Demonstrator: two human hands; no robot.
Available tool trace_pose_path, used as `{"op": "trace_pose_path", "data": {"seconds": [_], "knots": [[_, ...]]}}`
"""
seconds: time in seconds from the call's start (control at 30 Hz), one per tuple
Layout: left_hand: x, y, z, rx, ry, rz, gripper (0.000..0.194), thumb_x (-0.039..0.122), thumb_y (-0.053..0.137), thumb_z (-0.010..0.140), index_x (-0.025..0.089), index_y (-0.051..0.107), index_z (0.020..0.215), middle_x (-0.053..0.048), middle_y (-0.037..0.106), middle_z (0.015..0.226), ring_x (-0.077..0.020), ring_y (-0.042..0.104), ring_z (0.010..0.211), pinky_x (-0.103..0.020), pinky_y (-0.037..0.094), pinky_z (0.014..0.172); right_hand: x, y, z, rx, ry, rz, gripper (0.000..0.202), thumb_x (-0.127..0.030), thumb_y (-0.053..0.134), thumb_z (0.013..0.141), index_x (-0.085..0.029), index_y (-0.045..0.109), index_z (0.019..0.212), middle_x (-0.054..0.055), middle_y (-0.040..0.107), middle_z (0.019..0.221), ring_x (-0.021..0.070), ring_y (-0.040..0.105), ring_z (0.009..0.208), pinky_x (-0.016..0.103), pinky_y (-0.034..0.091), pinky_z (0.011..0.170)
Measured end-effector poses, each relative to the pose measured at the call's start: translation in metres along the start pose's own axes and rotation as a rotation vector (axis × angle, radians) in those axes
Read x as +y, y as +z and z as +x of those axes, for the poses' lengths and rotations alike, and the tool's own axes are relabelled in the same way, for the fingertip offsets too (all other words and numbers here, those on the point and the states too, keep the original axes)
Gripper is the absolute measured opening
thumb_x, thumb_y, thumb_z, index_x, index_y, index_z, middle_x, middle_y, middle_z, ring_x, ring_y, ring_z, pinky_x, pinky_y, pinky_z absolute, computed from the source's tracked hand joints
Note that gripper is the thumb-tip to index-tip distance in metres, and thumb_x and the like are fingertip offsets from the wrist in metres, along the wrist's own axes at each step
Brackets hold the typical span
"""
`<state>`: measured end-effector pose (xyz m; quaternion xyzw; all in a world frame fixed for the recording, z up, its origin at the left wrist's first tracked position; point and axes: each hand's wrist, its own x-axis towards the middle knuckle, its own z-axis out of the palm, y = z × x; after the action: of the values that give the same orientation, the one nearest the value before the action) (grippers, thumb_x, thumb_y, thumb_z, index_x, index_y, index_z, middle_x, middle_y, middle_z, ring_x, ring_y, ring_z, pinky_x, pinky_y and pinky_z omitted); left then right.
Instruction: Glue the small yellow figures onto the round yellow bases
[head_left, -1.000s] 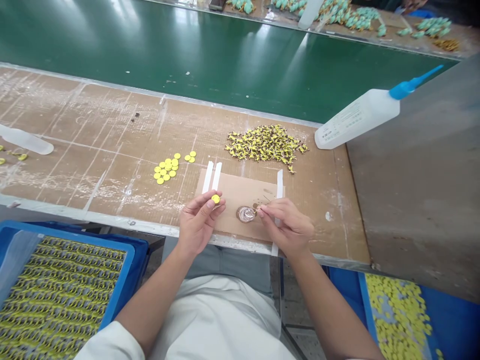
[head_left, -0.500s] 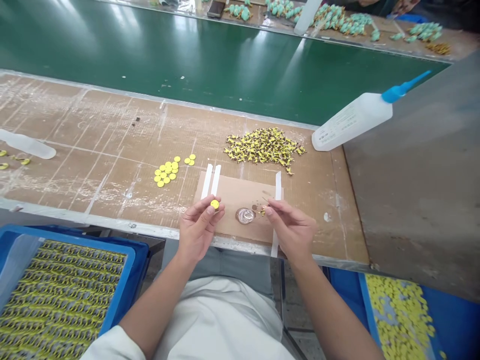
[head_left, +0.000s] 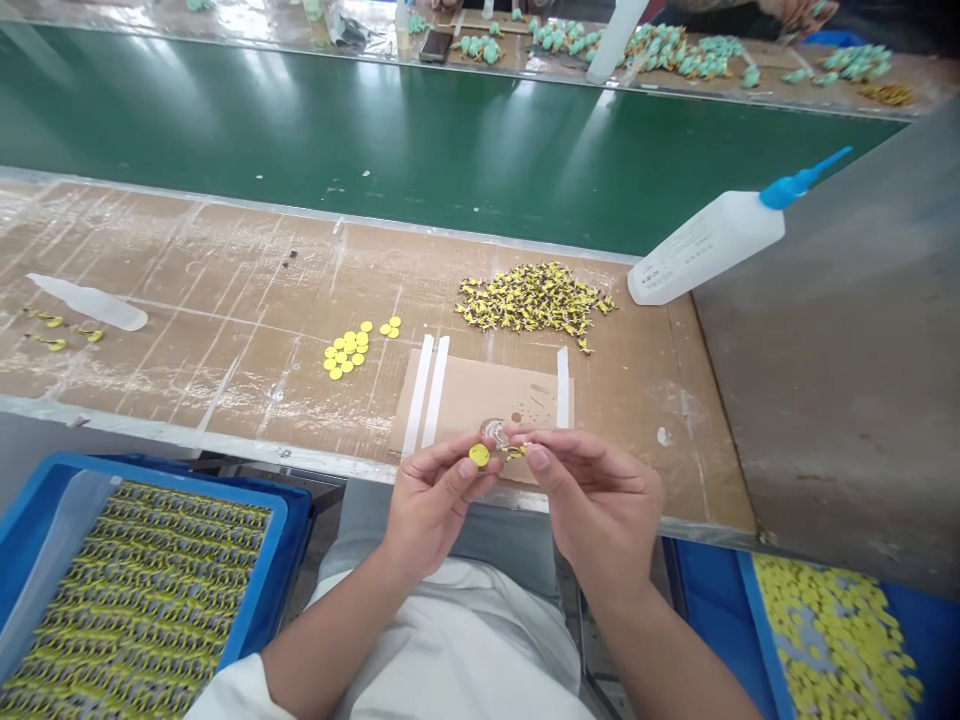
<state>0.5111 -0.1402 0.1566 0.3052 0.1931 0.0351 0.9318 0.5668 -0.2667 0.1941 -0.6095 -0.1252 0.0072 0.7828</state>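
Note:
Between thumb and fingers, my left hand [head_left: 442, 500] holds a round yellow disc [head_left: 479, 456]. Close to its right, my right hand [head_left: 596, 495] pinches a small yellow and dark piece [head_left: 516, 453]. Both hands are over the front edge of a cardboard sheet [head_left: 487, 385] with white tape strips. A shiny round glue-like patch [head_left: 495, 431] shows partly behind the fingers. Behind the sheet lies a heap of small yellow and dark pieces [head_left: 532, 300]. Several yellow discs [head_left: 347, 350] lie to the left of the sheet.
A white bottle with a blue nozzle [head_left: 705, 247] leans at the right by a metal panel [head_left: 840, 380]. Blue trays hold yellow parts at lower left [head_left: 279, 520] and lower right [head_left: 769, 650]. Across the green belt [head_left: 300, 130], a person's hand [head_left: 806, 15] shows near turquoise pieces.
Both hands have come closer together and nearer my body, each still with its piece. The whole view has shifted slightly, showing more of the left side and the far bench.

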Motion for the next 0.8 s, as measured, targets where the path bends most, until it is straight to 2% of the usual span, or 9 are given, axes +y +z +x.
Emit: {"op": "trace_pose_path", "data": {"seconds": [0.2,0.37,0.6,0.8], "knots": [[-0.0017,0.0024,-0.0025,-0.011,0.056,0.017,0.021,0.026,0.085,0.078,0.027,0.082,0.099,-0.006,0.081,0.101,-0.0185,0.078,0.090,-0.019,0.064,0.077,0.0026,0.0071,-0.0057,0.008,0.030,-0.014,0.011,-0.014,0.078,0.087,-0.022,0.080,0.094,0.008,0.079,0.097,0.0264,0.077,0.091,0.042,0.066,0.089],[0.0002,0.0033,-0.0049,-0.006,0.091,0.030,0.020,0.025,0.086,0.077,0.025,0.082,0.097,-0.006,0.081,0.102,-0.0166,0.078,0.090,-0.017,0.063,0.079,0.0050,0.0088,-0.0079,0.010,-0.003,-0.026,0.012,-0.011,0.078,0.086,-0.021,0.079,0.094,0.009,0.079,0.097,0.0256,0.077,0.089,0.040,0.068,0.084],[-0.0030,-0.0033,-0.0061,0.022,0.099,0.088,0.022,0.027,0.085,0.077,0.025,0.082,0.099,-0.009,0.079,0.109,-0.0231,0.077,0.096,-0.026,0.065,0.081,0.0078,0.0079,-0.0090,0.001,-0.019,-0.051,0.012,-0.011,0.077,0.087,-0.021,0.079,0.094,0.009,0.078,0.097,0.0258,0.077,0.089,0.041,0.068,0.083],[-0.0035,-0.0022,-0.0056,0.027,0.101,0.110,0.022,0.030,0.086,0.076,0.026,0.083,0.098,-0.010,0.079,0.111,-0.0266,0.076,0.100,-0.032,0.066,0.083,0.0056,0.0085,-0.0082,0.000,-0.043,-0.082,0.011,-0.012,0.077,0.087,-0.021,0.079,0.092,0.009,0.078,0.096,0.0248,0.077,0.087,0.039,0.068,0.083]]}}
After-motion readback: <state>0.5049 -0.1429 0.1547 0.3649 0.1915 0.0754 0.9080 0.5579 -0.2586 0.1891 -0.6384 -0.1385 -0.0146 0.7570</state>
